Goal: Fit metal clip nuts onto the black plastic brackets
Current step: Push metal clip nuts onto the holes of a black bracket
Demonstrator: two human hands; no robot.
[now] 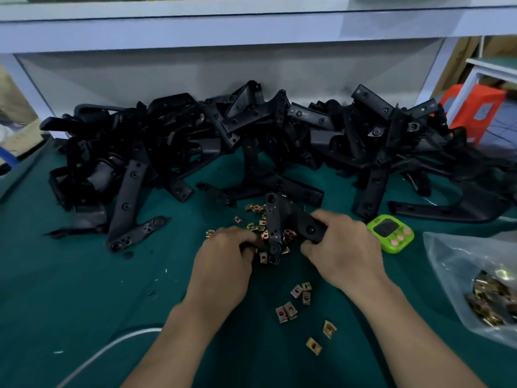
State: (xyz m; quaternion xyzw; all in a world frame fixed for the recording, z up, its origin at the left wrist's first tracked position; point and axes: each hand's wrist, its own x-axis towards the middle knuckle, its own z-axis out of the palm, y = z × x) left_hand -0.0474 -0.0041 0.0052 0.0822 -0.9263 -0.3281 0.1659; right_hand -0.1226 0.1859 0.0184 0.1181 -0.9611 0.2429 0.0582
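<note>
A black plastic bracket [279, 219] is held over a small heap of brass-coloured clip nuts [260, 228] in the middle of the green mat. My right hand [341, 247] grips the bracket's right arm. My left hand [223, 259] curls its fingers at the bracket's lower left end, where a clip nut [265, 235] sits on the bracket's edge; what the fingertips pinch is hidden. Several loose clip nuts [300, 292] lie on the mat closer to me.
A long pile of black brackets [251, 130] fills the back of the mat [70, 289]. A green timer [390, 232] stands right of my hand. A clear bag of clip nuts [486, 292] lies at the right edge. A white cable [112, 348] crosses the near left.
</note>
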